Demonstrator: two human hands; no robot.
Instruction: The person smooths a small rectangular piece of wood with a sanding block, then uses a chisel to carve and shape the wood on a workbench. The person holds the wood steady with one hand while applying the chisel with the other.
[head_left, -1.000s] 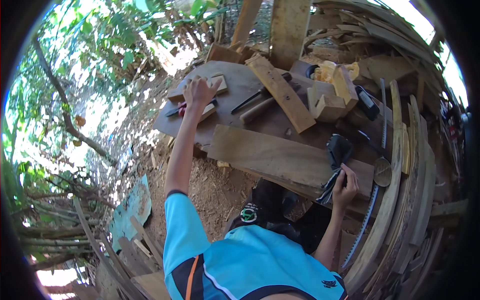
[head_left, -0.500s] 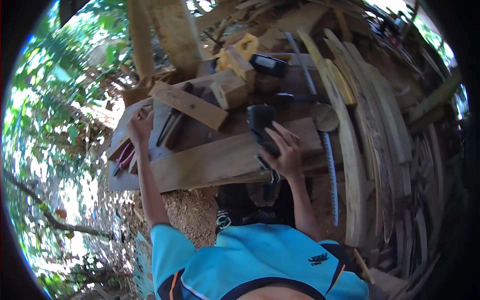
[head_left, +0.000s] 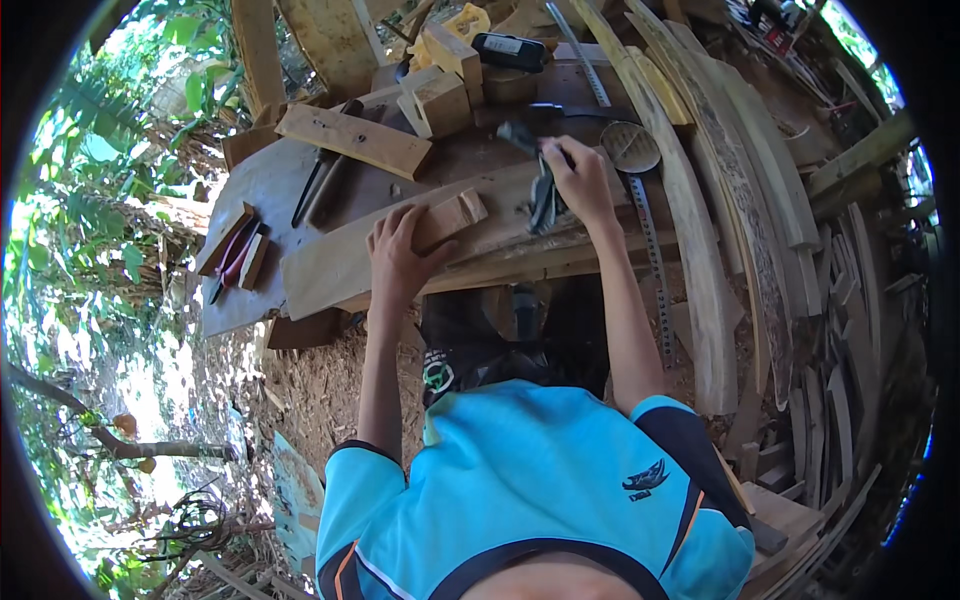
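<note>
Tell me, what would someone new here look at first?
Probably the bright blue shirt, filling the bottom middle. Above it, the left hand grips a wooden block at the long board, while the right hand holds a dark, crumpled thing. Red-handled pliers stand out at the table's left end.

Bench (head_left: pixel 262 190) layout, clocked around the wooden block (head_left: pixel 430 228) under my left hand (head_left: pixel 402 252)
My block lies on the long plank (head_left: pixel 325 265) along the near edge; at nine, pliers (head_left: pixel 234 268) between two offcuts (head_left: pixel 254 262); toward eleven, a board (head_left: pixel 355 140) across a handled tool (head_left: pixel 309 190); at twelve, clustered blocks (head_left: pixel 442 108); at two, a disc (head_left: pixel 631 147); at three, long slats (head_left: pixel 703 290).
</note>
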